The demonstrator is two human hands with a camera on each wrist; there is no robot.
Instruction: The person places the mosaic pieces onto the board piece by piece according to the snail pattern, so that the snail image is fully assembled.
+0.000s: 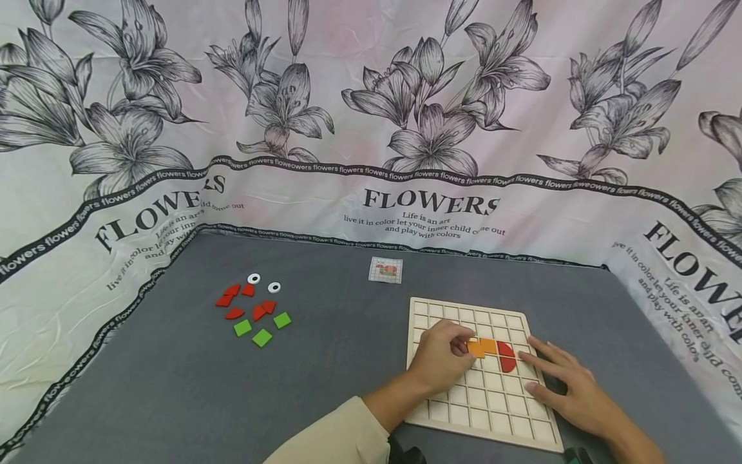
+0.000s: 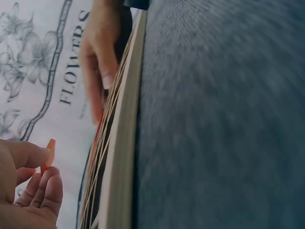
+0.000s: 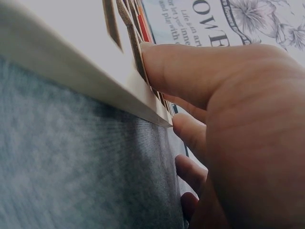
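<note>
A pale wooden grid board (image 1: 481,398) lies on the grey cloth, under both hands. Between thumb and fingertips my left hand (image 1: 442,357) pinches an orange square tile (image 1: 476,349); the left wrist view shows this tile (image 2: 50,151) edge-on, above the board. Just right of it, another orange tile (image 1: 489,346) sits in the grid. Beside that are two red curved pieces (image 1: 508,365), one above the other. My right hand (image 1: 574,388) rests at the board's right edge with fingers extended, and its thumb (image 3: 176,67) lies on the board's face in the right wrist view.
To the left on the cloth lie several red pieces (image 1: 234,313), three green tiles (image 1: 262,338) and two white rings with black centres (image 1: 274,287). A small picture card (image 1: 385,270) lies behind the board. A flower-printed curtain (image 1: 429,206) borders the back and sides.
</note>
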